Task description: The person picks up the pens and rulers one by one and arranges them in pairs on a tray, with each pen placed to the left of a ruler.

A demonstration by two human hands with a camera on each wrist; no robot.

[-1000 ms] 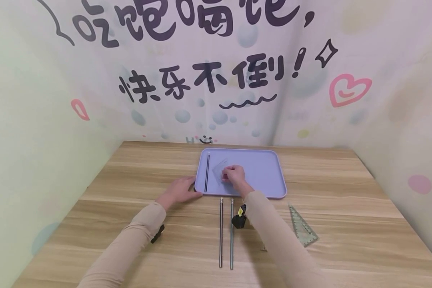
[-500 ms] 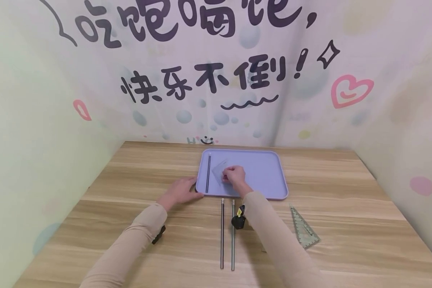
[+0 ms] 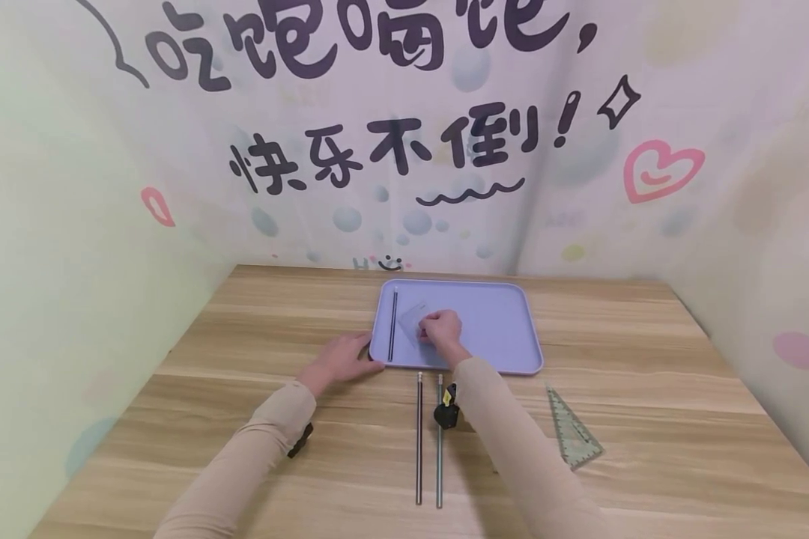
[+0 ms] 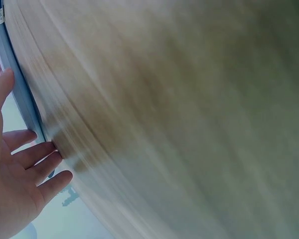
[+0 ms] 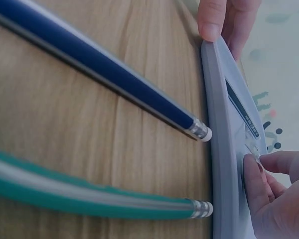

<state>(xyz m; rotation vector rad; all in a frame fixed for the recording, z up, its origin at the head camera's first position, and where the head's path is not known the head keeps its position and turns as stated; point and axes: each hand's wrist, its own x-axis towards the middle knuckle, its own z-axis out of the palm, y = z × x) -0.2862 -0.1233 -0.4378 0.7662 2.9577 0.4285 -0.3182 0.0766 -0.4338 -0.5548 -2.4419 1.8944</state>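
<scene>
A lilac tray (image 3: 492, 329) lies at the back of the table. Near its left side, inside it, is a dark pencil (image 3: 393, 323). My right hand (image 3: 441, 329) pinches a clear set square (image 3: 413, 317) between thumb and fingers, low over the tray floor; the hand hides part of it. In the right wrist view the same set square (image 5: 252, 144) shows at the fingertips. My left hand (image 3: 342, 358) touches the tray's near left corner, thumb along the front edge. In the left wrist view the fingers (image 4: 37, 155) are loosely extended beside the tray rim.
A dark blue pencil (image 3: 419, 442) and a green pencil (image 3: 440, 464) lie side by side in front of the tray, eraser ends towards it. A greenish set square (image 3: 573, 434) lies to the right of my right sleeve. Behind the table hangs a printed cloth (image 3: 377, 217).
The whole scene sits slightly further right in the head view. Both hands keep their places at the tray, and the clear set square has hardly moved.
</scene>
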